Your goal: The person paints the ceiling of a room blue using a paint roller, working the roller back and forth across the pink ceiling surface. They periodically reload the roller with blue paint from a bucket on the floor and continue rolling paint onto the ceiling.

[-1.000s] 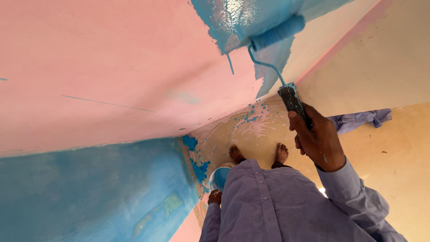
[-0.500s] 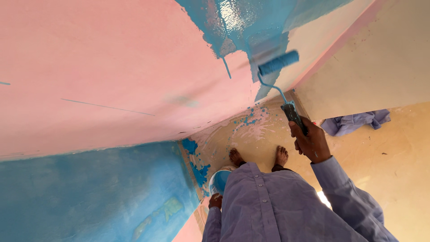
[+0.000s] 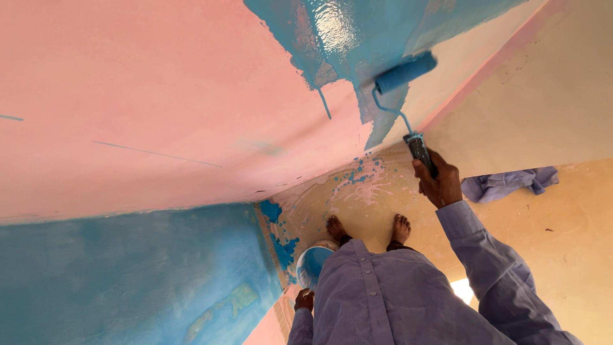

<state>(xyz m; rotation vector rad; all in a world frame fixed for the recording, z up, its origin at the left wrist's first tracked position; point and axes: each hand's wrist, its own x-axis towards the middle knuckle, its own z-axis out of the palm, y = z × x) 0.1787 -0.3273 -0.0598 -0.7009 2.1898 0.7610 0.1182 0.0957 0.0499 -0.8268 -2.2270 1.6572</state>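
Pink wall [image 3: 128, 96] half blue; right hand [image 3: 437, 182] grips roller [image 3: 405, 71]; left hand [image 3: 304, 299] holds paint bucket [image 3: 313, 263].

A room inside a building, partway through repainting. The pink wall [image 3: 147, 96] carries patches of wet blue paint [image 3: 357, 32], a paint roller [image 3: 404, 72] rests against it, and a bucket of blue paint [image 3: 313, 263] stands on a bare, paint-spattered floor [image 3: 370, 185] beside a crumpled cloth [image 3: 507, 183].

The person wears a lavender button-up shirt [image 3: 383, 294], barefoot
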